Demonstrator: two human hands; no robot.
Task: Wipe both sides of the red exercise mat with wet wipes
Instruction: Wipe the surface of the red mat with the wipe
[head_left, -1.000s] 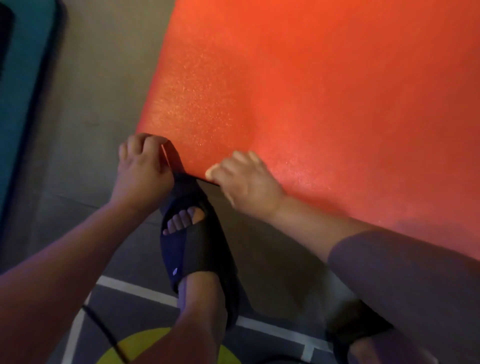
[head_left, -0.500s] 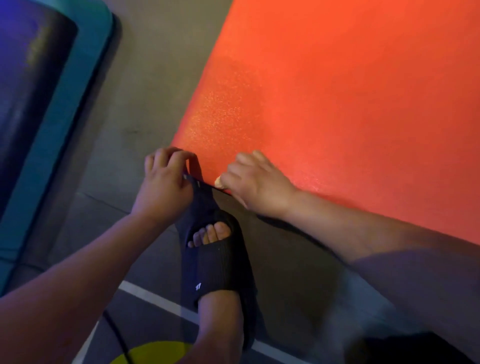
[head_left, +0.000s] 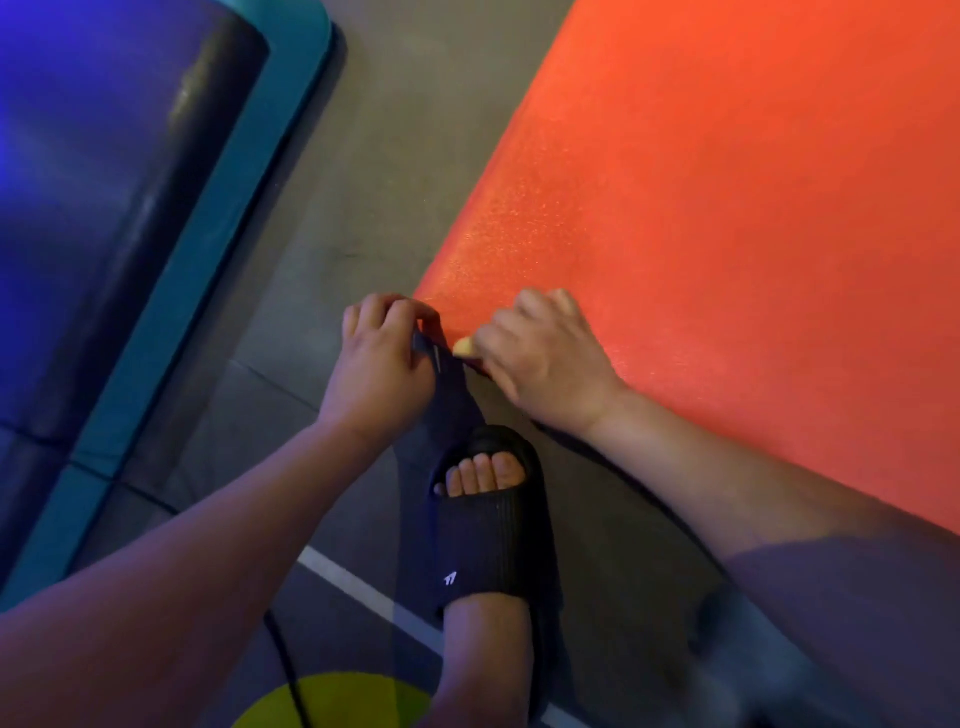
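Peeled higher than before, the near corner of the mat (head_left: 727, 234) is pinched by the left hand (head_left: 379, 369); the right hand (head_left: 540, 358) grips its near edge. It lies on the floor (head_left: 363, 182), left edge running away up-right.

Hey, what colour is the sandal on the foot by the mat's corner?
The sandal is black with a small white logo, head view.

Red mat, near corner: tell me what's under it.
The left hand and right hand pinch the red mat at its lifted corner, baring a dark underside; a black sandal stands beside it. The rest hides what it covers.
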